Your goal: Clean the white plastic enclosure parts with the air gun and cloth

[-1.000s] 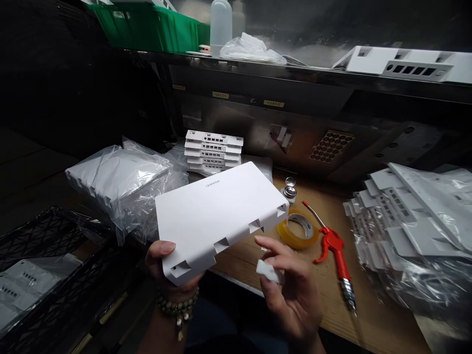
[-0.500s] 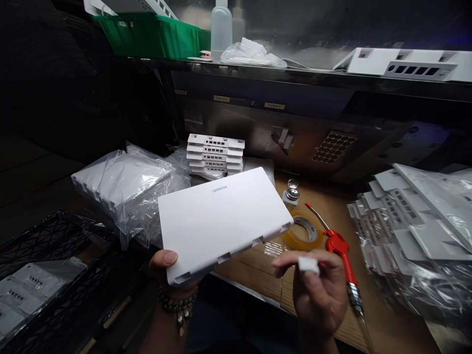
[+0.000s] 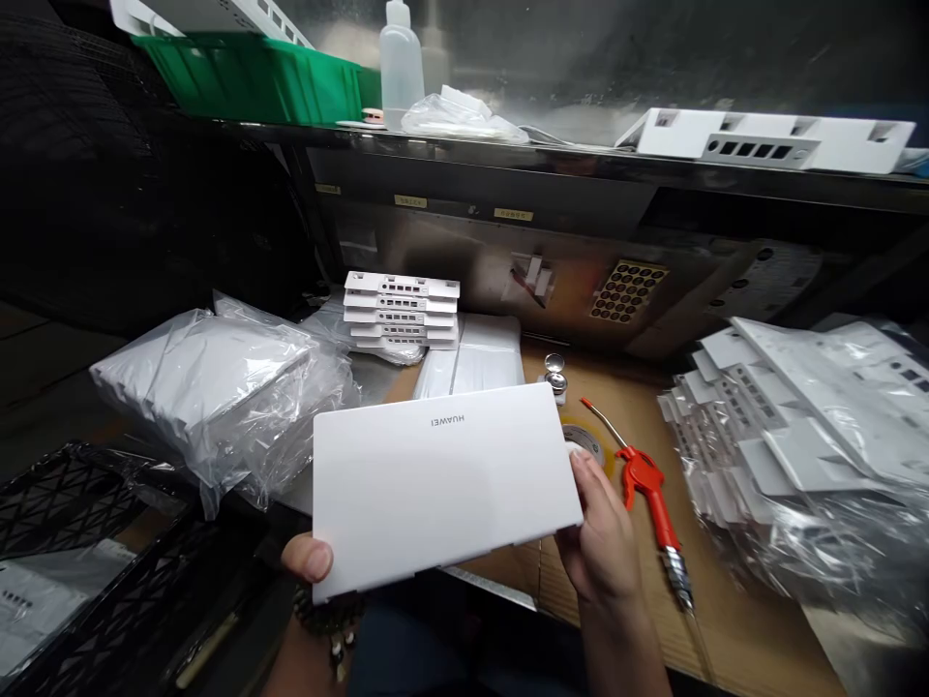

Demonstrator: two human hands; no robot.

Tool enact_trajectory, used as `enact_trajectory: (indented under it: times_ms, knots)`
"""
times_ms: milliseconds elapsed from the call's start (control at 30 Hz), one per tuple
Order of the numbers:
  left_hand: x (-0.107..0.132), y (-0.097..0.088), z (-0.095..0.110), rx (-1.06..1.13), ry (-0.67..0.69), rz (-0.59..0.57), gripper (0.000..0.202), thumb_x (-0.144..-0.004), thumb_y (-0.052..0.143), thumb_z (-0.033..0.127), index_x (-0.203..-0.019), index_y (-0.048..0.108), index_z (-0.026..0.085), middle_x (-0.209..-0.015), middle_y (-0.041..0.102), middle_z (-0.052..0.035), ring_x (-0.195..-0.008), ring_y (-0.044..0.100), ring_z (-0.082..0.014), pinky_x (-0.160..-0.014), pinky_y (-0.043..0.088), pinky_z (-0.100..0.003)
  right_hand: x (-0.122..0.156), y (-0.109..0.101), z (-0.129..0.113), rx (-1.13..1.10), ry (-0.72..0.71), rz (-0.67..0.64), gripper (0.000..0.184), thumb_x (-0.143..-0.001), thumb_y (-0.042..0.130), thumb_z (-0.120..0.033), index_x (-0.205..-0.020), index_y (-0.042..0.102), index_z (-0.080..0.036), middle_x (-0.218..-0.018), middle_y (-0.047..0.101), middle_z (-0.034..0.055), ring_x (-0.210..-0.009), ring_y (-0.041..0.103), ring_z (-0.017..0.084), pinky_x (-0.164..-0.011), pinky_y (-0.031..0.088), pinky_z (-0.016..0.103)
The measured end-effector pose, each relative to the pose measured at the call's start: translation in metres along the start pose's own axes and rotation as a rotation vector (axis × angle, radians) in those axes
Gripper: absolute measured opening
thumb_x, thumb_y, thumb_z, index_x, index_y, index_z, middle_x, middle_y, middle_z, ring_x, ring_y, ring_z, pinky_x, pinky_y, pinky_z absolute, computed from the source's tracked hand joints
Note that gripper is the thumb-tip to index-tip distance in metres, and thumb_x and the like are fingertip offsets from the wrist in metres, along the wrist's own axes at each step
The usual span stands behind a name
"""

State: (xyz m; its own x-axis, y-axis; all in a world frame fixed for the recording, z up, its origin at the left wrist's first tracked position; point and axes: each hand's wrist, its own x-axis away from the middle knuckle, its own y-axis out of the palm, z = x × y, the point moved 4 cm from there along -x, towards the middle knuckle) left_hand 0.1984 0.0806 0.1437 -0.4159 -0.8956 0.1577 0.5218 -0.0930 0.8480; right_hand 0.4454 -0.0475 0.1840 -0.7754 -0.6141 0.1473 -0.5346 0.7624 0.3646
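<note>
A white plastic router cover [image 3: 442, 494] with HUAWEI lettering, upside down to me, is held tilted above the front of the bench. My left hand [image 3: 312, 561] grips its lower left corner, thumb on top and the other fingers hidden underneath. At the right edge of the cover, my right hand [image 3: 599, 528] is closed, its fingertips against that edge. A bit of the small white block [image 3: 573, 447] shows at those fingertips; the rest is hidden. Just behind lies a roll of yellow tape [image 3: 599, 440], partly covered.
A red air blow gun [image 3: 645, 474] lies right of my right hand. Bagged white covers [image 3: 784, 436] stand at right, more bagged covers [image 3: 210, 368] at left. Stacked covers [image 3: 403, 305] stand behind. A black crate [image 3: 137, 542] is at lower left; a green bin [image 3: 254, 82] sits on the shelf.
My right hand has moved from in front of the cover to its right edge with the small white block. The cover has turned more level, and the view has shifted slightly.
</note>
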Motion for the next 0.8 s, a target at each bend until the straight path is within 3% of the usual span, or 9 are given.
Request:
enact_trajectory:
  times_ms: [133,233,333,433,500,567,700,800]
  knots:
    - [-0.009,0.017,0.010,-0.201,-0.017,0.048,0.063,-0.041,0.089,0.031,-0.102,0.076,0.022,-0.082,0.078,-0.0097,-0.071,0.075,-0.0371,-0.048,0.062,-0.038,-0.007,-0.008,0.002,0.019,-0.057,-0.013,0.036,-0.087,0.072,-0.053,-0.102,0.064,-0.021,-0.089,0.072,0.0015,-0.070,0.064,0.016,-0.054,0.048,0.025]
    - [-0.018,0.029,0.018,-0.483,-0.042,0.109,0.050,-0.050,0.095,0.037,-0.092,0.079,0.015,-0.077,0.078,-0.0134,-0.073,0.076,-0.0378,-0.051,0.063,-0.037,-0.014,-0.016,0.001,0.069,-0.192,-0.063,0.036,-0.093,0.066,-0.054,-0.108,0.057,-0.022,-0.086,0.072,0.0005,-0.064,0.063,0.014,-0.054,0.048,0.024]
    - [-0.023,0.035,0.027,-0.658,0.040,0.092,0.041,-0.053,0.098,0.033,-0.084,0.080,0.013,-0.077,0.078,-0.0141,-0.071,0.076,-0.0338,-0.055,0.064,-0.032,-0.020,-0.026,-0.008,0.177,-0.358,-0.055,0.035,-0.096,0.063,-0.051,-0.112,0.052,-0.022,-0.093,0.075,0.0038,-0.073,0.069,0.015,-0.065,0.054,0.027]
    - [-0.022,0.047,0.037,-0.810,0.282,-0.132,0.031,-0.053,0.098,0.030,-0.077,0.082,0.017,-0.074,0.079,-0.0108,-0.070,0.076,-0.0303,-0.061,0.064,-0.028,-0.022,-0.033,-0.021,0.171,-0.387,-0.023,0.034,-0.098,0.062,-0.050,-0.113,0.048,-0.023,-0.100,0.076,0.0051,-0.067,0.068,0.012,-0.060,0.053,0.024]
    - [-0.017,0.060,0.038,-1.004,0.389,-0.351,0.021,-0.065,0.093,0.027,-0.083,0.084,0.021,-0.081,0.081,-0.0077,-0.079,0.077,-0.0284,-0.072,0.064,-0.027,-0.021,-0.029,-0.024,0.085,-0.247,-0.116,0.033,-0.098,0.061,-0.052,-0.109,0.047,-0.024,-0.101,0.076,0.0037,-0.048,0.060,0.009,-0.043,0.045,0.021]
    - [-0.013,0.071,0.035,-1.164,0.428,-0.522,0.015,-0.077,0.084,0.025,-0.092,0.084,0.027,-0.092,0.082,-0.0040,-0.088,0.077,-0.0253,-0.081,0.063,-0.026,-0.016,-0.022,-0.025,-0.004,-0.091,-0.204,0.035,-0.095,0.063,-0.054,-0.103,0.050,-0.024,-0.098,0.076,0.0032,-0.042,0.059,0.009,-0.036,0.044,0.021]
    - [-0.013,0.081,0.029,-1.226,0.434,-0.642,0.018,-0.085,0.079,0.023,-0.100,0.083,0.032,-0.100,0.082,-0.0011,-0.093,0.077,-0.0219,-0.086,0.060,-0.024,-0.009,-0.015,-0.023,-0.120,-0.004,-0.162,0.040,-0.085,0.075,-0.056,-0.094,0.058,-0.020,-0.083,0.074,0.0026,-0.055,0.068,0.015,-0.046,0.056,0.026]
    - [-0.014,0.081,0.027,-1.214,0.414,-0.658,0.019,-0.086,0.078,0.023,-0.103,0.082,0.032,-0.102,0.082,-0.0029,-0.096,0.077,-0.0233,-0.089,0.059,-0.028,-0.011,-0.017,-0.018,-0.164,-0.001,-0.114,0.039,-0.082,0.079,-0.054,-0.090,0.064,-0.019,-0.077,0.071,0.0012,-0.057,0.066,0.014,-0.049,0.057,0.025]
